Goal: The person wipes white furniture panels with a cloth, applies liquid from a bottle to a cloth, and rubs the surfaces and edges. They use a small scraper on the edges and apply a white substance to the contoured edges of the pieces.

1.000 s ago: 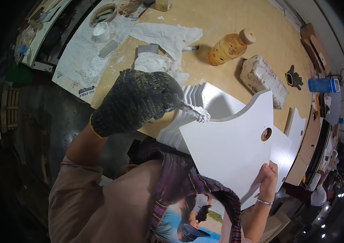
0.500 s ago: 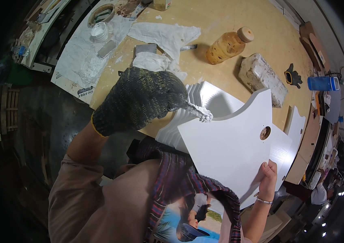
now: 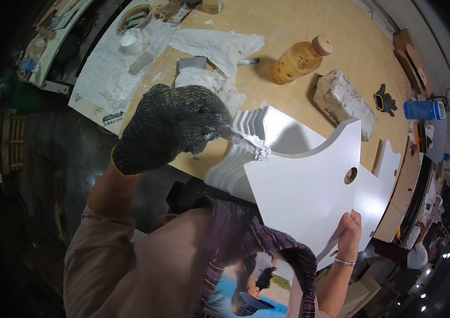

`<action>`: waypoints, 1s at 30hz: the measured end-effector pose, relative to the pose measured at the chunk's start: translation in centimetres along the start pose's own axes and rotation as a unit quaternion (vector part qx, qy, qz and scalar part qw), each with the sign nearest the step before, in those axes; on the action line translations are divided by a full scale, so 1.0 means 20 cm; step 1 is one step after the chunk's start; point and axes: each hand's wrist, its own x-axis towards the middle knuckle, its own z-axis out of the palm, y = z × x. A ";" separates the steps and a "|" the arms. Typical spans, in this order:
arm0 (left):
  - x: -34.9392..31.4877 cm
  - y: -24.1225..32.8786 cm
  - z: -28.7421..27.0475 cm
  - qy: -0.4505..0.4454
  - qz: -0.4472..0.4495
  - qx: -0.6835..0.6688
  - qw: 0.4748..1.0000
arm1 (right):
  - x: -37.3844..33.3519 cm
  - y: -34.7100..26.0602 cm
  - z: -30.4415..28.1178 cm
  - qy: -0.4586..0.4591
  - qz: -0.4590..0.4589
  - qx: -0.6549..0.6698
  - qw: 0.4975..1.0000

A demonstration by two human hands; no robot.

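Note:
My left hand (image 3: pixel 174 124), in a dark knitted work glove with a yellow cuff edge, is closed around a putty knife (image 3: pixel 241 139). Thick white putty (image 3: pixel 259 147) coats its tip, which touches or nearly touches the upper left corner of a white curved panel (image 3: pixel 302 193). The glove hides the knife's handle. Bare, with a bracelet at the wrist, my right hand (image 3: pixel 349 233) grips the panel's lower right edge, thumb on the face. The panel is tilted and has a round hole (image 3: pixel 350 175). Behind it lies a stack of similar white panels (image 3: pixel 238 153).
On the wooden table (image 3: pixel 257 21) are an amber-coloured bottle (image 3: pixel 296 62), a stained white block (image 3: pixel 344 103), a spare glove (image 3: pixel 385 99) and white cloths (image 3: pixel 214 45). A putty-smeared sheet (image 3: pixel 95 87) with a clear jar (image 3: pixel 131 41) and a tape roll (image 3: pixel 134 18) occupies the left. A blue container (image 3: pixel 424 110) sits far right.
My left hand and the putty knife have shifted a little left, the tip now at the panel's corner rather than along its curved edge. The panel's upper part has moved slightly right.

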 end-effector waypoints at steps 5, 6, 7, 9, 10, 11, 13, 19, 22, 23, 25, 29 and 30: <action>-0.08 -0.10 -0.05 0.000 0.004 0.109 0.994 | 0.01 0.02 0.00 0.010 0.011 0.009 1.000; -0.06 -0.12 -0.06 -0.001 0.067 0.141 0.988 | 0.01 0.01 0.01 0.005 0.014 0.015 1.000; -0.06 -0.13 -0.06 -0.002 0.130 0.173 0.976 | 0.02 0.00 0.01 -0.001 0.016 0.020 1.000; -0.07 -0.11 -0.06 -0.012 0.064 0.168 0.984 | 0.02 0.00 0.04 0.012 0.016 0.022 1.000; -0.07 -0.08 -0.05 -0.023 -0.001 0.163 0.986 | 0.02 0.00 0.05 0.027 0.015 0.026 0.999; -0.06 -0.06 -0.04 -0.022 -0.001 0.162 0.987 | 0.02 0.01 0.05 0.027 0.015 0.026 0.999; -0.05 -0.01 -0.02 0.006 -0.096 -0.018 0.995 | 0.03 0.03 0.03 0.025 0.015 0.033 0.999; -0.04 -0.21 0.00 0.021 0.183 0.190 0.964 | 0.04 0.07 0.01 0.044 0.016 0.028 0.999; -0.08 -0.24 0.05 0.044 0.073 -0.057 0.995 | 0.05 0.07 -0.01 0.016 0.008 0.024 1.000; -0.07 -0.23 0.04 0.043 0.073 -0.059 0.995 | 0.05 0.08 -0.02 0.017 0.009 0.023 1.000; -0.05 -0.16 0.01 0.013 0.057 0.069 0.996 | 0.05 0.09 -0.02 0.022 0.009 0.021 0.999; -0.02 -0.08 0.00 0.022 0.071 0.051 0.996 | 0.05 0.07 -0.01 0.009 0.004 0.024 1.000; -0.03 -0.08 0.01 0.012 0.063 0.026 0.998 | 0.05 0.07 -0.02 0.005 0.003 0.024 1.000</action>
